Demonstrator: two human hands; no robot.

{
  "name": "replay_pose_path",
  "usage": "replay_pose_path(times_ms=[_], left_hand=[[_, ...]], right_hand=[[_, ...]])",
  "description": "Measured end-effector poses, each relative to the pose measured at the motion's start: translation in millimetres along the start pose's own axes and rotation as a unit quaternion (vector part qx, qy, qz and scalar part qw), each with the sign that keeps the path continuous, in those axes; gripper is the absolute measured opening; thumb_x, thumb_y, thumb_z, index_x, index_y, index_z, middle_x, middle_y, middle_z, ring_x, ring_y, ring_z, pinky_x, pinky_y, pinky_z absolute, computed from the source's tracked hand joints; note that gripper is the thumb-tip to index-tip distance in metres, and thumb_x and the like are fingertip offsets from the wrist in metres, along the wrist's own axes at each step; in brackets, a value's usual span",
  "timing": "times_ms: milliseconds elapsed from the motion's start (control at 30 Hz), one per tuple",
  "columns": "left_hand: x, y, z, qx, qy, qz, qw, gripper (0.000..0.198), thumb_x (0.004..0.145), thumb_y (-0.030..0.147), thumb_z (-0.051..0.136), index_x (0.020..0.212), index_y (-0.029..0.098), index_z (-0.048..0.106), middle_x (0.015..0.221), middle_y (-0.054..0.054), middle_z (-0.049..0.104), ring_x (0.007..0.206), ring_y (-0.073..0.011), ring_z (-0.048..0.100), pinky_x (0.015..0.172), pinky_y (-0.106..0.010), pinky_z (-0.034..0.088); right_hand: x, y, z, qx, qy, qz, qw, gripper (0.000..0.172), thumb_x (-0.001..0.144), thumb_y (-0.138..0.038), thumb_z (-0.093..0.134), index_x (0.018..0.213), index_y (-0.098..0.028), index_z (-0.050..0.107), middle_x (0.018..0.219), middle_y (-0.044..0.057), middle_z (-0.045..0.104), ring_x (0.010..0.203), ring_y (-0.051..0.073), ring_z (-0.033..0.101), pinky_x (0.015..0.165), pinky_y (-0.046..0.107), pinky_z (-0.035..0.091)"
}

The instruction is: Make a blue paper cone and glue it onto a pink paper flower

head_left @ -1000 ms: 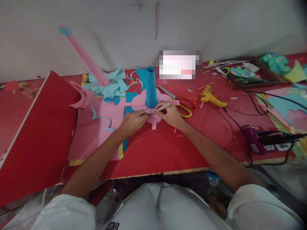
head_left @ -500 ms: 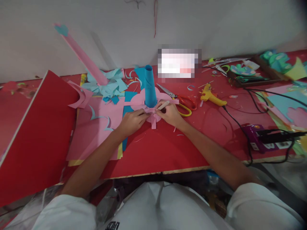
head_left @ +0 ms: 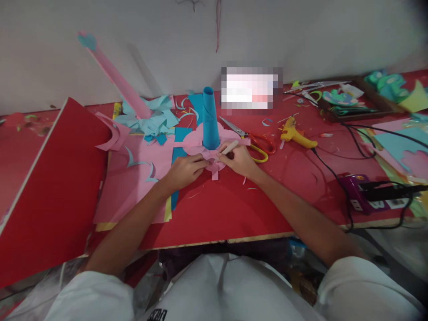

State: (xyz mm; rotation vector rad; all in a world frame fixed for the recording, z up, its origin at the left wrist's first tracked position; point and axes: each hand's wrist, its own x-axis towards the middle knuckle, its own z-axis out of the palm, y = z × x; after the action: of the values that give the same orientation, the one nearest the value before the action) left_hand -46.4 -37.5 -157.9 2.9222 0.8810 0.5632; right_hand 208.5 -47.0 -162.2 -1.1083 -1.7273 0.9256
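A pink paper flower [head_left: 194, 149] lies flat on the table with paper strips sticking out from it, one pointing toward me. From its middle a blue paper tube [head_left: 211, 122] stands upright. My left hand [head_left: 189, 169] has its fingers together, fingertips on the flower's near left edge. My right hand [head_left: 236, 158] grips a whitish pen [head_left: 230, 147], slanted, its lower end close to the paper in front of the tube. Exactly where the pen's tip touches is hidden by my fingers.
Scissors [head_left: 259, 145] lie right of the flower, then a yellow glue gun [head_left: 299, 135] with a cord. Paper sheets [head_left: 133, 191] and a leaning red board [head_left: 50, 191] are left. A pink paper tube [head_left: 117, 80] rises among blue scraps [head_left: 157, 116]. A tray [head_left: 371, 107] stands back right.
The pen and my right fingers have shifted very slightly. My left fingers have straightened a little over the flower's edge. The tube and flower stay in place.
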Motion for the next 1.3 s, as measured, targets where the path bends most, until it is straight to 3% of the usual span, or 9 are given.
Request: replay_pose_path(times_ms=[233, 433, 567, 833, 1133, 1300], left_hand=[[0, 0, -0.1, -0.011, -0.014, -0.007, 1.000, 0.038, 0.105, 0.015, 0.046, 0.119, 0.024, 0.080, 0.111, -0.006, 0.079, 0.095, -0.0163, 0.074, 0.073, -0.026, 0.052], [0, -2, 0.3, -0.023, -0.025, -0.021, 0.999, 0.037, 0.105, 0.017, 0.047, 0.118, 0.023, 0.081, 0.106, -0.007, 0.078, 0.092, -0.0172, 0.073, 0.073, -0.027, 0.054], [0, -1, -0.4, -0.034, -0.027, -0.024, 0.999, 0.036, 0.105, 0.017, 0.047, 0.118, 0.023, 0.081, 0.110, -0.007, 0.078, 0.094, -0.0175, 0.074, 0.075, -0.028, 0.054], [1, -1, -1.6, -0.028, -0.024, -0.015, 0.999, 0.035, 0.105, 0.017, 0.048, 0.117, 0.024, 0.080, 0.107, -0.006, 0.079, 0.092, -0.0164, 0.073, 0.072, -0.026, 0.052], [-1, -3, -5.4, -0.078, -0.038, 0.006, 0.996, 0.042, 0.095, 0.009, 0.049, 0.117, 0.025, 0.081, 0.102, -0.004, 0.078, 0.090, -0.0157, 0.074, 0.075, -0.026, 0.053], [-1, -4, -5.6, -0.089, -0.041, -0.002, 0.995, 0.042, 0.095, 0.009, 0.049, 0.117, 0.026, 0.082, 0.101, -0.005, 0.077, 0.090, -0.0159, 0.073, 0.078, -0.026, 0.054]], right_hand=[[1, -1, -1, -0.026, -0.011, -0.007, 1.000, 0.029, 0.095, -0.050, 0.069, 0.085, -0.023, 0.064, 0.086, 0.005, 0.074, 0.073, 0.019, 0.064, 0.069, 0.035, 0.047], [0, -7, -3, -0.041, -0.033, 0.008, 0.999, 0.024, 0.091, -0.041, 0.070, 0.079, -0.023, 0.060, 0.076, 0.001, 0.069, 0.069, 0.017, 0.059, 0.067, 0.034, 0.044], [0, -7, -2, -0.027, -0.041, 0.004, 0.999, 0.023, 0.092, -0.043, 0.068, 0.083, -0.023, 0.063, 0.080, 0.002, 0.072, 0.072, 0.019, 0.062, 0.069, 0.034, 0.046], [1, -8, -2, -0.055, -0.001, -0.004, 0.998, 0.012, 0.085, -0.030, 0.065, 0.078, -0.023, 0.057, 0.075, 0.001, 0.067, 0.069, 0.018, 0.059, 0.070, 0.035, 0.045], [-10, -19, 1, 0.035, -0.037, 0.031, 0.998, 0.022, 0.088, -0.039, 0.068, 0.078, -0.024, 0.056, 0.070, -0.001, 0.063, 0.062, 0.015, 0.055, 0.061, 0.032, 0.044], [-13, -21, 4, 0.016, -0.041, 0.021, 0.999, 0.025, 0.090, -0.040, 0.066, 0.076, -0.024, 0.055, 0.072, 0.000, 0.063, 0.064, 0.015, 0.056, 0.063, 0.032, 0.044]])
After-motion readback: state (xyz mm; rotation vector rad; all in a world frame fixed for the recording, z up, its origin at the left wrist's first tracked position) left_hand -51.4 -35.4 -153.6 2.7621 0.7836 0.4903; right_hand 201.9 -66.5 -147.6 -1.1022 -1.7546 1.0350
